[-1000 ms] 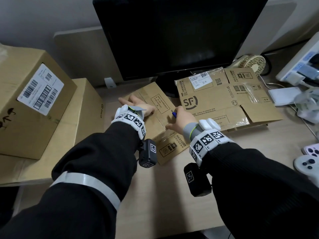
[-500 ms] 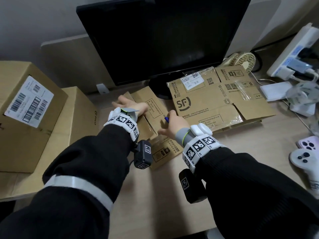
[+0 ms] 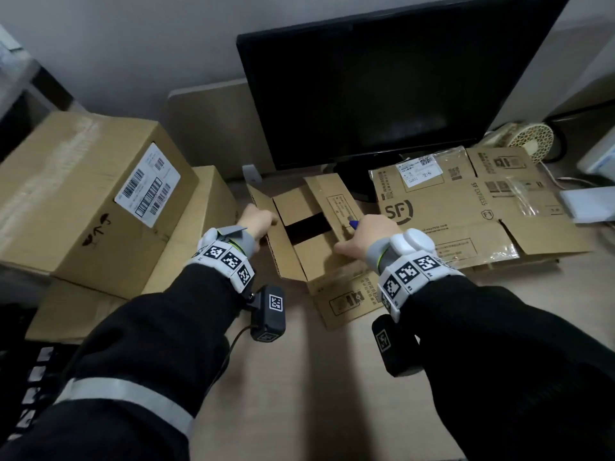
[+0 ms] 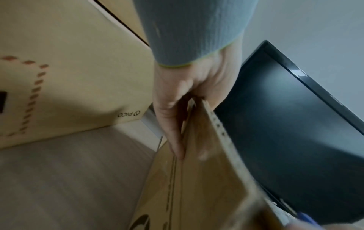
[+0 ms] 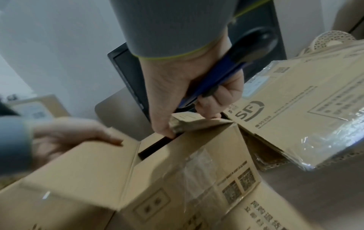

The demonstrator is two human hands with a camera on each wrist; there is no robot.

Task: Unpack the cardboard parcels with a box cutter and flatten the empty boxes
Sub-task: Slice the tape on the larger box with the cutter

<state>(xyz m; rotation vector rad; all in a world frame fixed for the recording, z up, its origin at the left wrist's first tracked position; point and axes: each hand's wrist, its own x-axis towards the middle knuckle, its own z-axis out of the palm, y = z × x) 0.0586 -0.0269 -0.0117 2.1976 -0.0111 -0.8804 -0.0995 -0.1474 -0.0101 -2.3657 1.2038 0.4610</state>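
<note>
A small cardboard box (image 3: 299, 257) lies on the desk in front of the monitor, its top flaps parted with a dark gap (image 3: 307, 227) between them. My left hand (image 3: 258, 221) grips the left flap (image 4: 206, 171), thumb on one side and fingers on the other. My right hand (image 3: 362, 234) holds a blue box cutter (image 5: 212, 80) in its curled fingers while its thumb (image 5: 165, 127) hooks the edge of the right flap (image 5: 197, 123). The cutter's blade is hidden. A flattened SF box (image 3: 466, 221) lies to the right.
Two large closed cardboard boxes (image 3: 83, 201) are stacked at the left. A black monitor (image 3: 382, 94) stands right behind the small box. A small cream fan (image 3: 529, 141) and white items (image 3: 585, 204) sit at the far right. Bare desk (image 3: 316, 377) lies nearer to me.
The small box's flaps lay flat under my hands before; now both hands have pulled them apart and a dark gap shows. My head has turned left.
</note>
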